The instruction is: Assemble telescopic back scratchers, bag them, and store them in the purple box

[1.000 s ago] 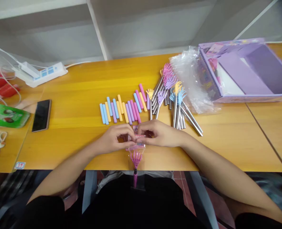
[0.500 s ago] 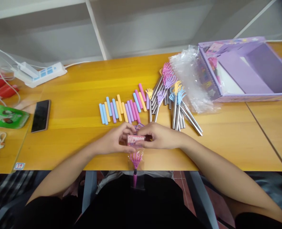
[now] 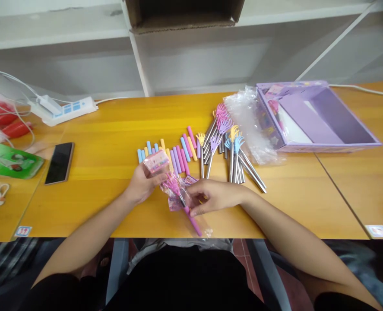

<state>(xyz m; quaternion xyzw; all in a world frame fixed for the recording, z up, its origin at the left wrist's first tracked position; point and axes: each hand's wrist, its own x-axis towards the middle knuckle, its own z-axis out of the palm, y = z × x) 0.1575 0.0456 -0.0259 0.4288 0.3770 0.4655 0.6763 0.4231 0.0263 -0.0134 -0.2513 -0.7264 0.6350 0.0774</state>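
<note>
Pink scratcher, bagged in clear film with a printed card — located over the table, aslant between both hands.

Left hand: clasped the card end, probably because that stiffer part gave the firmest hold.
Right hand: curled at the handle, thumb beside it, perhaps to steady the slant; whether its fingers had closed could not be told.
Tubes: ranged roughly side by side beyond the hands, seemingly to stay within reach.
Steel scratchers: heaped near the tubes, heads mostly pointing away.

Against the earlier frame: both hands had met at the card, the scratcher pointing straight past the table's near edge; now they stood apart — card raised leftward, handle swung right.
</note>
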